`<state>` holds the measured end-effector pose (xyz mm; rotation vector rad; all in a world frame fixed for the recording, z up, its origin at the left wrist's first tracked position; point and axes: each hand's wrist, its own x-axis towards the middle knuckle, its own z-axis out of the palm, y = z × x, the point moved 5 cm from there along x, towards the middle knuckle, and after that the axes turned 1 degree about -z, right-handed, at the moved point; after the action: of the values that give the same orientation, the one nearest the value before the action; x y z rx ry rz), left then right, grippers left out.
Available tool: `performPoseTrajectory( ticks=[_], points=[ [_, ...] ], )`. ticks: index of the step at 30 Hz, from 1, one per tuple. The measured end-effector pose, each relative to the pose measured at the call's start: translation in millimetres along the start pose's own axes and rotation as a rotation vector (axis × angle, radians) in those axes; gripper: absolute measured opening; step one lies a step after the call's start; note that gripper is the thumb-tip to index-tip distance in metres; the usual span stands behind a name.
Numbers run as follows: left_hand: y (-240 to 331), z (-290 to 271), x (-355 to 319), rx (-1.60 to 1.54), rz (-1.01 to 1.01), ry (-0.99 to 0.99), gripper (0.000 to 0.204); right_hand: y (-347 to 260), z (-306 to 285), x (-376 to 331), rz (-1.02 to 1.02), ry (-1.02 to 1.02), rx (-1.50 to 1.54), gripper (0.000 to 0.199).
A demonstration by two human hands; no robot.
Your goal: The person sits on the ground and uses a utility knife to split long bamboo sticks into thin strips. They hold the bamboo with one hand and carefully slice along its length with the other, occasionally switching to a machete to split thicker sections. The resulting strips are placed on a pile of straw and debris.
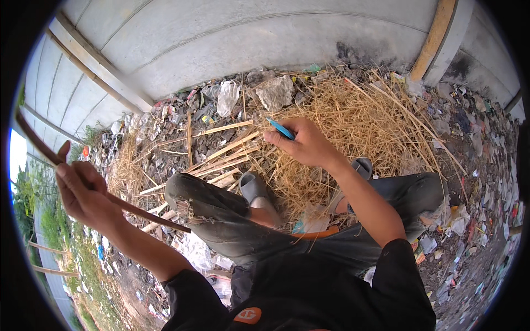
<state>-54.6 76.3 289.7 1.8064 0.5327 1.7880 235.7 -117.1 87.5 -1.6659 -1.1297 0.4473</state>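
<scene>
Out at the left, my left hand is wrapped round a long, thin brown stick, which slants from the upper left down toward my knee. My right hand is held above the straw-like shavings, at the middle. Its fingers close on a slim blue tool with a short pale tip pointing up and left; its exact kind is too small to tell. The stick and the blue tool are well apart. Split wooden strips lie on the ground between my two hands.
A heap of dry, straw-coloured shavings spreads around my grey clogs. A pale stone block sits near the concrete wall. Between my legs lies an orange-brown curved piece. Litter covers the ground at both sides.
</scene>
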Motion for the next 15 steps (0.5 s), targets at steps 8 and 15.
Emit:
performPoseTrajectory(
  ticks=[8,15],
  points=[
    [4.8,-146.3,65.9,-0.458,0.296,0.249,0.038,35.9,-6.2,0.5,0.087,0.003,0.160,0.040],
    [-102.1,-7.0,-74.2,-0.582,-0.460,0.050,0.052,17.5,-14.0,1.0,-0.005,0.066,0.399,0.028]
  ],
)
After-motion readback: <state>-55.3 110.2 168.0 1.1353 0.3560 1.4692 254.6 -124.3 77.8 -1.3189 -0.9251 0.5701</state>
